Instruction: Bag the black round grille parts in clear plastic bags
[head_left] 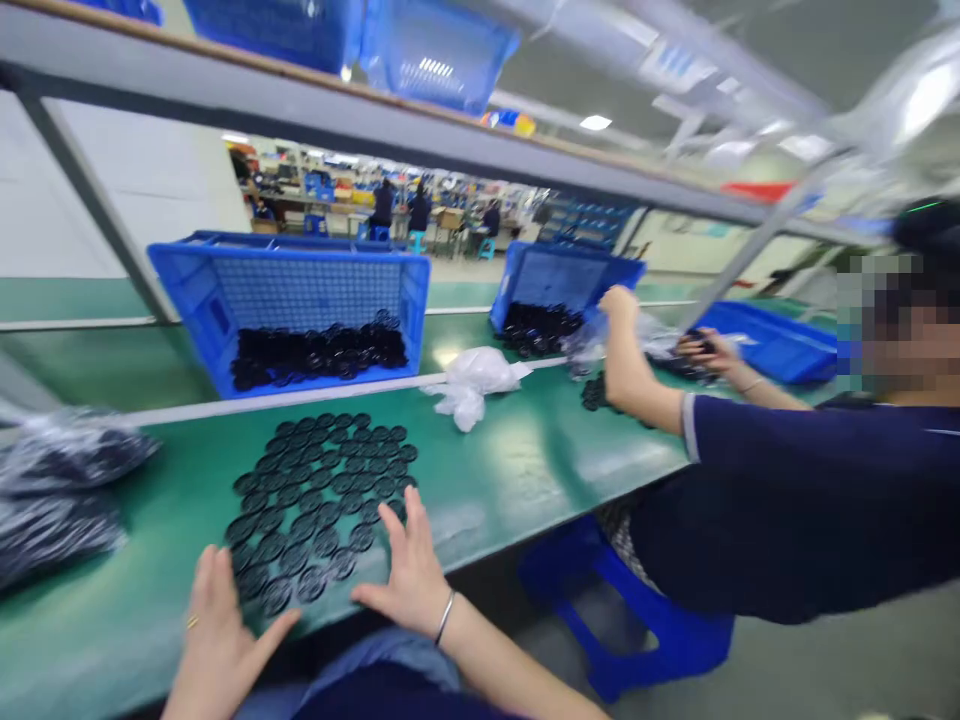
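Many round black ring-like discs [311,500] lie flat on the green tabletop, spread in a loose single layer. My left hand [221,635], with a ring on one finger, is open at the layer's near left edge. At its near right edge is my right hand [412,575], fingers spread and a bracelet on the wrist. Neither hand holds anything; whether the fingertips touch the outer discs I cannot tell. Beyond the layer, a blue crate [319,265] lies tipped towards me with a heap of similar black discs [322,350] in it.
Filled plastic bags [67,490] lie at the left. A white plastic bag [480,380] sits right of the discs. A co-worker [787,490] at the right handles black parts near a second blue crate [562,285]. A shelf [450,130] crosses above; a blue stool [630,610] stands below.
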